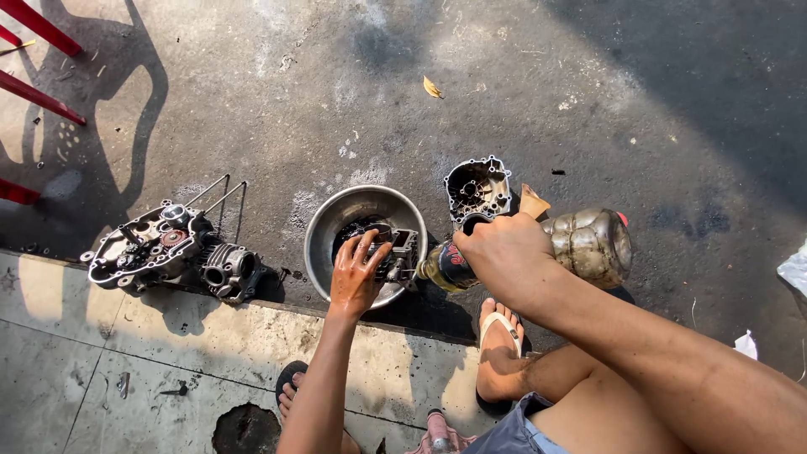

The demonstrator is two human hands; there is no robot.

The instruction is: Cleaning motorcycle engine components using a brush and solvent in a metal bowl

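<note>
Head view looks down on one person crouched at the edge of a tiled step, both hands at a single round metal bowl (324, 220) that stands on the stained concrete ground (588, 101). One left hand (357, 273), dark with oil, lies spread over one engine part (397, 252) inside the bowl, fingers loosely curled on it rather than clamped; the part's underside is hidden by the hand and the bowl's wall. One right hand (502, 252) has its grip closed around the neck end of one large plastic bottle (588, 244), which is tipped sideways with its mouth at the bowl's rim; the mouth itself is hidden behind the knuckles. One engine cover (477, 189) lies just behind the bottle, with one tan funnel-like piece (533, 203) beside it, hard to make out. Left of the bowl lie one engine crankcase (147, 245) with gears and studs, and one finned cylinder (229, 269) touching it. Two sandalled feet show below, one partly cut off. Red bars (38, 97) are cut off at the upper left corner
</note>
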